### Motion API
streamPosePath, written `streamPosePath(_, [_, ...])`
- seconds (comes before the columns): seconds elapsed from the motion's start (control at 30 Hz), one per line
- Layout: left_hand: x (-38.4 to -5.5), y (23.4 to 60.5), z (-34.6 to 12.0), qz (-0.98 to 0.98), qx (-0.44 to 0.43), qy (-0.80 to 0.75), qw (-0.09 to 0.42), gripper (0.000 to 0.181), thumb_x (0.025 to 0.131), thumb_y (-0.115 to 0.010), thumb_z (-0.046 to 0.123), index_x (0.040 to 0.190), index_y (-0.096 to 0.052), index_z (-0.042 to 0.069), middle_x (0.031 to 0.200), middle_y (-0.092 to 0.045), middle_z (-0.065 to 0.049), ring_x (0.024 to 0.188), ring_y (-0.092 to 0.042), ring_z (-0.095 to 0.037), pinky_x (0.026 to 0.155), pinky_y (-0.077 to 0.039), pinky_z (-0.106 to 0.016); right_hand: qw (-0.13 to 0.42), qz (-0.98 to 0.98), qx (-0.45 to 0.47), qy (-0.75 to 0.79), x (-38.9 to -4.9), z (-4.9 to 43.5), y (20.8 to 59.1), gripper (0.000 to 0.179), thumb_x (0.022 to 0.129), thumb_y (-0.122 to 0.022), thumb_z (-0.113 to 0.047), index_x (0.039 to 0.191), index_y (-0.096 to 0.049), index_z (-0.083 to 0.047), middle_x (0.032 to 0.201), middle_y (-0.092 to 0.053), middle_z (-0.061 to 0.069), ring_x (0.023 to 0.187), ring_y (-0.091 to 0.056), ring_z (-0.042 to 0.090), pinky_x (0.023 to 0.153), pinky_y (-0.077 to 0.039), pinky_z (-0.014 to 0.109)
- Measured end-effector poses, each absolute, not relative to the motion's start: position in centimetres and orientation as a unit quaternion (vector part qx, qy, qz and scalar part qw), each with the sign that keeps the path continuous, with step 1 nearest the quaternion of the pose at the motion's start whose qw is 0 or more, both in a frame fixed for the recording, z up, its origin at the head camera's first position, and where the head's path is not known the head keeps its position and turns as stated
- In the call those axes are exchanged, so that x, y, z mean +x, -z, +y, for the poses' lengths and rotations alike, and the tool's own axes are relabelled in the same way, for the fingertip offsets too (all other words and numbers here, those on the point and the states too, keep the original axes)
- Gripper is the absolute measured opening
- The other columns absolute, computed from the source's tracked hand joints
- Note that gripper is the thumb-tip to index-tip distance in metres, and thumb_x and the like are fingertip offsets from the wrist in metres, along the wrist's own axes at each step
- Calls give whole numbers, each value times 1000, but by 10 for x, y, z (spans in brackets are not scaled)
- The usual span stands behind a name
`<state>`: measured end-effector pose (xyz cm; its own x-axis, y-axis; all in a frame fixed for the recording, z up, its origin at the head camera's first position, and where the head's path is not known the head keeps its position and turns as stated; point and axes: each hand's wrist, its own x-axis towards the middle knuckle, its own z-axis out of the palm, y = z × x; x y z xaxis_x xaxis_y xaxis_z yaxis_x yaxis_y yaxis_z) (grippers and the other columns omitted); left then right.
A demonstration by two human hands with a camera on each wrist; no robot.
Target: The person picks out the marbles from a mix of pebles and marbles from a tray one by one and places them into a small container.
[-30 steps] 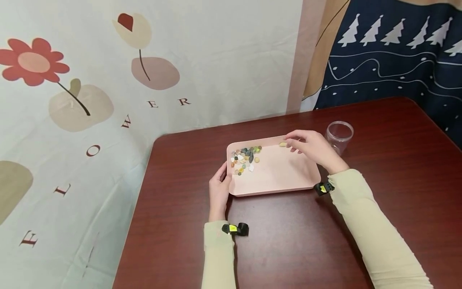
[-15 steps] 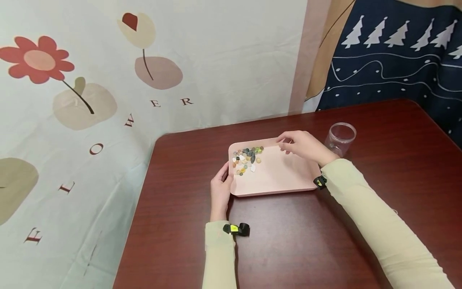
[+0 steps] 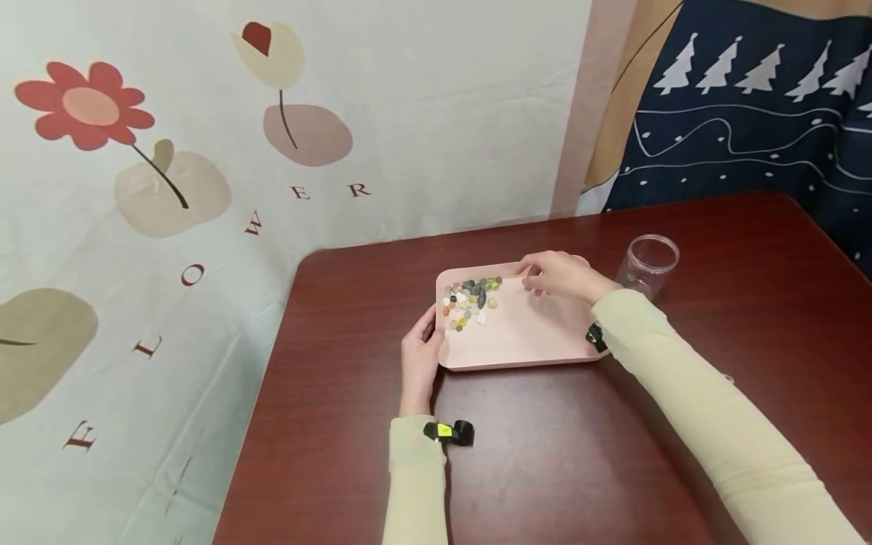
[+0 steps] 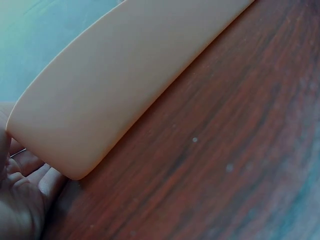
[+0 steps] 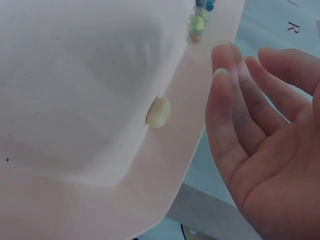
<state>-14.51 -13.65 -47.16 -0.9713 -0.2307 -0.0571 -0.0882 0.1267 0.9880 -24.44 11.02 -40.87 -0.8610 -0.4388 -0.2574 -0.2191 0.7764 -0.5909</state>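
Note:
A pink tray (image 3: 524, 333) lies on the table with several coloured beads and pebbles (image 3: 470, 299) gathered at its left end. My left hand (image 3: 418, 359) grips the tray's left side; in the left wrist view the hand (image 4: 22, 195) has fingers around the tray's corner. Over the far rim hovers my right hand (image 3: 562, 274), its fingers loosely bent with nothing visible between them. In the right wrist view, a pale yellow pebble (image 5: 159, 112) rests against the tray wall, apart from the right hand (image 5: 270, 140). That pebble is hidden in the head view.
A clear, open-topped jar (image 3: 649, 265) stands beyond the tray's right end, close to my right forearm. Under everything is a dark red-brown table (image 3: 538, 454). A printed cloth (image 3: 443, 113) hangs behind its far edge.
My right hand has moved left along the tray's far rim and now covers the pale yellow pebble in the head view. The left hand stays on the tray; the head view has shifted slightly.

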Motion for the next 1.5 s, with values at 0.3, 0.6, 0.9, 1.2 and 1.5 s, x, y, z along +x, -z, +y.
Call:
streamPosePath(0.3, [-146,471,-137,-747,115,652,52,39,87,-54,6,126,-53,10,125,-52,-5,114,-46,-12,92,-39,-27,219,901,-167,334,-254,101,425,31,88,-53,-14,119,-55,-12,87,-62,8,74,-58,22,64,-46,29])
streamPosePath(0.6, [-147,472,-138,-748,110,652,52,40,86,-54,6,126,-52,9,125,-52,-5,114,-46,-12,91,-40,-26,239,864,-202,394,-258,98,440,35,89,-48,-9,124,-49,-9,84,-60,13,73,-58,24,66,-49,35])
streamPosePath(0.9, [-147,472,-137,-751,115,648,49,39,87,-54,6,126,-53,10,125,-52,-4,115,-45,-12,92,-39,-28,271,848,-187,416,-261,91,445,42,92,-47,-12,133,-39,-10,89,-59,14,74,-58,23,64,-49,34])
streamPosePath(1.2, [-153,488,-140,-747,105,653,65,39,86,-55,10,124,-55,17,122,-54,1,113,-46,-9,91,-39,-25,274,840,-171,437,-264,88,449,40,91,-48,-13,130,-41,-8,88,-59,16,73,-57,24,63,-49,33])
streamPosePath(1.5, [-156,501,-142,-748,103,651,77,38,85,-57,12,122,-57,21,121,-54,5,113,-47,-8,92,-39,-26,274,843,-157,436,-263,85,452,35,91,-48,-12,126,-45,-7,85,-58,14,69,-55,22,61,-49,31])
